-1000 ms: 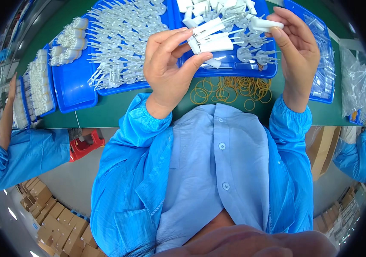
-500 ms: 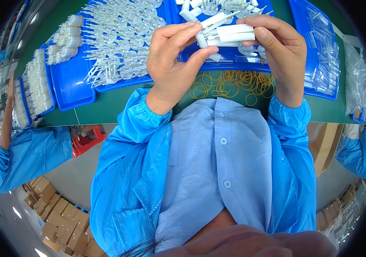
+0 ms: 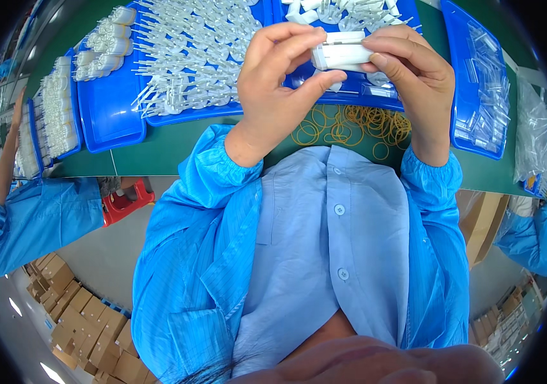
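Above the blue tray's near edge, both hands hold a white plastic assembly (image 3: 345,56) of tube-shaped parts lying side by side on a small end piece. My left hand (image 3: 281,80) pinches its left end between thumb and fingers. My right hand (image 3: 415,72) grips the tubes' right ends, thumb below and fingers on top. Fingers hide part of both ends. Behind the hands, loose white parts (image 3: 344,11) lie in the blue tray (image 3: 331,98). Many white pieces with thin prongs (image 3: 196,57) fill the tray to the left.
Yellow rubber bands (image 3: 366,125) lie on the green table (image 3: 184,137) before me. At right, a blue tray (image 3: 478,144) holds clear plastic pieces (image 3: 488,83), beside clear bags (image 3: 536,134). Stacked white parts (image 3: 110,41) stand at left. A co-worker's blue sleeve (image 3: 43,214) shows far left.
The white tubes have come together against the left end piece, and the slanting thin prong no longer shows. My right hand has shifted slightly left relative to my left.
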`<action>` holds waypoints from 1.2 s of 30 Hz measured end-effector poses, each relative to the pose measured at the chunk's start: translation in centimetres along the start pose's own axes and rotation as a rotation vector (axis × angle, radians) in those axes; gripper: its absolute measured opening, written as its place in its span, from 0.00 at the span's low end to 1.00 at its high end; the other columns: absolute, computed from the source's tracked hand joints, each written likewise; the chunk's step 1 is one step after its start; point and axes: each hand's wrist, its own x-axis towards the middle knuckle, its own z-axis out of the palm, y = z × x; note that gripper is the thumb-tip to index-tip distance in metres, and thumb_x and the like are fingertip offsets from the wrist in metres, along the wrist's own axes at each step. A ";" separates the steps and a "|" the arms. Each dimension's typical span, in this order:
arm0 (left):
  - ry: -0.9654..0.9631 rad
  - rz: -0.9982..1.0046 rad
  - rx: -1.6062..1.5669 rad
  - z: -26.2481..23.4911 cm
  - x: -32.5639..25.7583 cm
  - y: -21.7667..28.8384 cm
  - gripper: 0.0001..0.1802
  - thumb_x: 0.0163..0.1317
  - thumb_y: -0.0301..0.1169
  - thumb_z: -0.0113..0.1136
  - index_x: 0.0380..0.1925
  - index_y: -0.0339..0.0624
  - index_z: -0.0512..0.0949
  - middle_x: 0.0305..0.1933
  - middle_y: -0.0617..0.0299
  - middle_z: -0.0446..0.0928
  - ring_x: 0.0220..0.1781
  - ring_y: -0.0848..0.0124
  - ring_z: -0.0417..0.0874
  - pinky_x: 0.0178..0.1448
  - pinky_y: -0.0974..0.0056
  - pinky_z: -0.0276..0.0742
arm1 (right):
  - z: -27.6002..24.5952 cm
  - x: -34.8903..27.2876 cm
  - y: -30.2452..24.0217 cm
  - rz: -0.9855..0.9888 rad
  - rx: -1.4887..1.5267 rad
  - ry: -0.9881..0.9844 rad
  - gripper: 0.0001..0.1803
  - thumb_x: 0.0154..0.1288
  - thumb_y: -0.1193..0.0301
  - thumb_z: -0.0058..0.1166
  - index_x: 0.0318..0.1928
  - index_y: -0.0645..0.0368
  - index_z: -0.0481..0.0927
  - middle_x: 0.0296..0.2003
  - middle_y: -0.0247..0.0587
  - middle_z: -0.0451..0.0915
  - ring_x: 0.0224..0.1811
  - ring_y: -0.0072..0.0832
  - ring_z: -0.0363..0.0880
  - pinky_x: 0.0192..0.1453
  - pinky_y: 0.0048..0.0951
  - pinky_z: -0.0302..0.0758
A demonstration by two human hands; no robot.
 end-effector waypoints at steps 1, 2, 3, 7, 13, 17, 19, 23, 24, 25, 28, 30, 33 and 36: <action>0.021 -0.062 -0.111 0.2 0.0 0.1 0.25 0.50 0.14 0.69 0.50 0.34 0.77 0.51 0.56 0.73 0.53 0.67 0.78 0.57 0.66 0.79 | 0.0 0.0 0.1 -0.007 -0.044 0.007 0.08 0.63 0.83 0.55 0.43 0.70 0.83 0.44 0.47 0.78 0.45 0.29 0.80 0.47 0.25 0.82; 0.049 -0.110 -0.194 0.2 0.1 0.1 0.24 0.51 0.14 0.69 0.51 0.34 0.76 0.50 0.57 0.74 0.53 0.67 0.79 0.56 0.65 0.80 | -0.1 0.0 0.1 -0.014 -0.089 0.014 0.08 0.63 0.83 0.56 0.42 0.69 0.83 0.45 0.46 0.78 0.44 0.28 0.80 0.47 0.24 0.82; 0.077 -0.159 -0.276 0.1 0.2 0.0 0.23 0.53 0.15 0.68 0.51 0.34 0.76 0.50 0.57 0.75 0.53 0.66 0.80 0.55 0.65 0.81 | 0.1 0.2 -0.1 -0.109 -0.223 0.001 0.09 0.62 0.83 0.56 0.43 0.68 0.83 0.44 0.44 0.78 0.43 0.28 0.80 0.46 0.24 0.81; 0.207 -0.281 -0.523 -1.2 0.6 0.0 0.23 0.58 0.13 0.61 0.54 0.32 0.71 0.52 0.54 0.76 0.55 0.64 0.80 0.58 0.64 0.79 | 1.1 1.7 -1.2 -0.305 -0.425 0.147 0.09 0.61 0.80 0.58 0.43 0.64 0.83 0.42 0.43 0.80 0.41 0.30 0.81 0.43 0.26 0.79; 0.522 -0.060 -0.415 -3.3 1.9 1.4 0.19 0.66 0.22 0.57 0.56 0.29 0.68 0.55 0.51 0.75 0.57 0.62 0.78 0.66 0.57 0.73 | 4.2 3.8 1.2 -0.370 -1.003 -0.049 0.09 0.61 0.74 0.59 0.43 0.61 0.81 0.39 0.47 0.80 0.39 0.40 0.81 0.40 0.35 0.77; 0.535 -0.041 -0.475 -2.9 1.6 1.4 0.20 0.66 0.22 0.55 0.57 0.33 0.66 0.55 0.52 0.73 0.58 0.61 0.78 0.66 0.52 0.74 | 7.4 4.1 6.6 -0.273 -1.086 -0.062 0.08 0.59 0.73 0.57 0.38 0.61 0.74 0.33 0.48 0.78 0.36 0.47 0.79 0.36 0.42 0.77; 0.523 -0.058 -0.479 -3.1 1.5 1.1 0.21 0.65 0.22 0.57 0.57 0.35 0.64 0.55 0.52 0.72 0.57 0.61 0.78 0.63 0.48 0.77 | 7.8 4.5 8.0 -0.243 -1.119 -0.043 0.07 0.58 0.75 0.55 0.36 0.61 0.72 0.30 0.48 0.77 0.33 0.47 0.79 0.34 0.43 0.77; 0.519 -0.085 -0.495 -2.9 1.2 0.9 0.22 0.63 0.20 0.59 0.56 0.34 0.65 0.54 0.52 0.73 0.55 0.61 0.79 0.59 0.50 0.80 | 6.9 4.7 7.9 -0.245 -1.018 0.000 0.07 0.60 0.73 0.56 0.38 0.63 0.76 0.32 0.51 0.80 0.33 0.47 0.81 0.34 0.41 0.78; 0.517 -0.076 -0.484 -2.8 1.2 1.1 0.22 0.63 0.19 0.59 0.55 0.33 0.65 0.54 0.51 0.73 0.55 0.61 0.79 0.59 0.50 0.80 | 6.5 4.4 6.9 -0.226 -0.935 0.012 0.08 0.61 0.73 0.57 0.38 0.63 0.77 0.33 0.52 0.80 0.33 0.47 0.81 0.35 0.39 0.79; 0.515 -0.063 -0.471 -2.8 1.2 1.0 0.22 0.62 0.19 0.60 0.55 0.32 0.66 0.53 0.51 0.73 0.55 0.61 0.79 0.59 0.51 0.81 | 6.2 4.2 5.9 -0.211 -0.850 0.024 0.08 0.62 0.72 0.57 0.39 0.63 0.78 0.34 0.53 0.81 0.34 0.48 0.82 0.35 0.38 0.79; 0.445 -0.069 -0.399 -2.5 1.3 0.8 0.22 0.59 0.16 0.61 0.54 0.30 0.68 0.54 0.50 0.73 0.56 0.60 0.79 0.58 0.54 0.81 | 4.2 2.8 3.2 0.102 -0.302 0.109 0.12 0.65 0.74 0.56 0.48 0.63 0.82 0.39 0.46 0.84 0.36 0.34 0.85 0.40 0.28 0.80; 0.339 -0.091 -0.429 -2.1 1.0 1.1 0.23 0.57 0.13 0.62 0.53 0.29 0.68 0.54 0.50 0.73 0.56 0.59 0.79 0.58 0.55 0.81 | 3.1 2.0 0.7 0.159 -0.026 0.169 0.12 0.67 0.76 0.54 0.49 0.62 0.83 0.41 0.38 0.84 0.40 0.24 0.83 0.45 0.24 0.79; 0.210 -0.092 -0.383 -1.3 0.6 0.9 0.26 0.53 0.09 0.62 0.52 0.30 0.69 0.56 0.49 0.71 0.58 0.58 0.78 0.59 0.57 0.80 | 0.6 0.9 -0.9 0.100 -0.122 0.206 0.15 0.69 0.76 0.51 0.54 0.67 0.78 0.42 0.46 0.83 0.45 0.27 0.84 0.51 0.24 0.79; 0.094 -0.025 -0.203 -0.6 0.1 0.1 0.28 0.49 0.07 0.64 0.51 0.32 0.70 0.58 0.50 0.68 0.58 0.58 0.78 0.62 0.58 0.79 | -1.4 0.2 -0.2 0.047 -0.043 0.259 0.14 0.66 0.77 0.55 0.52 0.68 0.78 0.41 0.45 0.83 0.39 0.24 0.82 0.46 0.21 0.78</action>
